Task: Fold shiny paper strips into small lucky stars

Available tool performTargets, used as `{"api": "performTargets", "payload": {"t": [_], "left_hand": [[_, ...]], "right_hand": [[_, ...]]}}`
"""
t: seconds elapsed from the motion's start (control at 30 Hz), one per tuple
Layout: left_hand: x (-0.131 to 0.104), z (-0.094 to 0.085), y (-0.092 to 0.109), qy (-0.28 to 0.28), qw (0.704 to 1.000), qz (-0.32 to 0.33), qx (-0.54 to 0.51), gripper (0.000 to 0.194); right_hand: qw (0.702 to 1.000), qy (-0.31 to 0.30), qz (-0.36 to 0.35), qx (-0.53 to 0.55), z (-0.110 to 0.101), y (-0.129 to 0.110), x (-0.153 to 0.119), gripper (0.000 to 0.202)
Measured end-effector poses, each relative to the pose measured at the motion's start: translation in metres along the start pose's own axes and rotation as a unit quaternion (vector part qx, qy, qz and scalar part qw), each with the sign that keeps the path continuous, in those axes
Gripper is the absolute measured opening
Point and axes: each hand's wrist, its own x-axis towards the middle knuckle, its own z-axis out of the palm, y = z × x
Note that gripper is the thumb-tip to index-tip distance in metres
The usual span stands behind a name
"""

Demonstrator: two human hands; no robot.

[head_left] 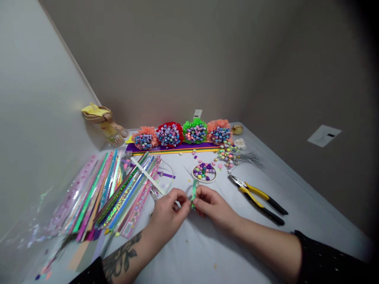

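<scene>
My left hand [173,213] and my right hand [214,205] meet over the near part of the table, fingertips pinched close together. Between them a thin green paper strip [194,189] stands upright, its top end free. The right thumb and forefinger grip its lower part. My left fingertips press in at its left side; what they hold there is partly hidden, though they seem to be on the strip's folded end. Just beyond the hands lies a small round dish [204,181] with purple, pink and green folded paper stars [204,170].
Combination pliers [243,188] with yellow-black handles lie right. Packs of shiny paper strips [127,197] spread left. Loose stars [227,154] and thin wires [251,159] lie back right. Several crepe-paper star bouquets [169,135] line the wall; a glass jar [111,134] stands back left.
</scene>
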Motion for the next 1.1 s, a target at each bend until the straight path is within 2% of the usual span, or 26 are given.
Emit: {"api": "performTargets", "payload": {"t": [0.2, 0.37, 0.8, 0.97, 1.03, 1.1], "left_hand": [[0.0032, 0.0006, -0.0015, -0.021, 0.998, -0.036, -0.053, 0.014], [0.0034, -0.0013, 0.0002, -0.056, 0.998, -0.037, -0.008, 0.013], [0.006, -0.0051, 0.0056, -0.061, 0.998, -0.013, 0.026, 0.016], [0.0066, -0.0047, 0.0053, -0.072, 0.997, -0.022, 0.018, 0.015], [0.0072, -0.0043, 0.0055, -0.08, 0.996, -0.034, 0.002, 0.015], [0.0077, -0.0039, 0.006, -0.088, 0.995, -0.049, -0.022, 0.014]], "right_hand": [[0.999, 0.016, 0.028, -0.001, 0.0015, -0.0045, 0.0, 0.035], [0.999, 0.041, 0.032, 0.007, 0.0009, -0.0028, -0.0001, 0.031], [0.998, 0.007, 0.0, -0.065, 0.0003, -0.0024, 0.0009, 0.034], [0.999, -0.013, -0.006, -0.036, -0.0004, -0.0018, 0.0001, 0.036], [1.0, 0.011, 0.002, -0.013, -0.0021, 0.0, 0.0001, 0.037], [0.997, 0.071, 0.009, 0.02, -0.0042, 0.0024, 0.0011, 0.036]]}}
